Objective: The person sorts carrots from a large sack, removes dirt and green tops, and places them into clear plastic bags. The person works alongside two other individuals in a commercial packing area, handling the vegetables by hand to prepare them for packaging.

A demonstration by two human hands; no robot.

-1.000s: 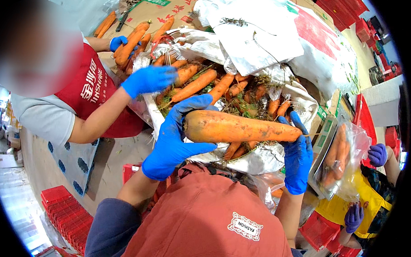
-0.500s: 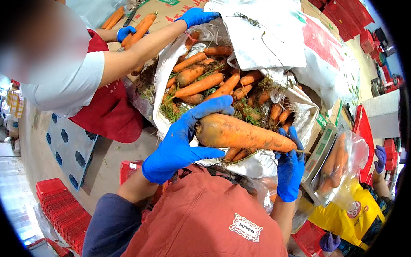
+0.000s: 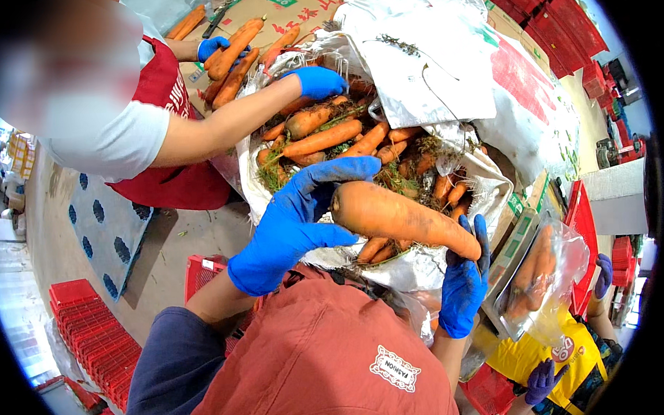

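A large orange carrot with dark soil smears is held up in front of my chest, between my two blue-gloved hands. My left hand grips its thick end, fingers over the top and thumb underneath. The thin end rests against the fingers of my right hand, whose glove is soiled dark on the fingers and palm. Just beyond lies an open white woven sack, full of carrots mixed with green tops and dirt. My hands partly cover its near side.
At left, a co-worker in a red apron reaches into the sack; their other hand holds carrots. Cardboard lies behind. To the right are a scale and bagged carrots, with a person in a yellow apron. Red crates stand lower left.
The carrot has shifted slightly right and turned in my hands, showing a cleaner side. The co-worker's hand has moved from the sack's flap down onto the carrots.
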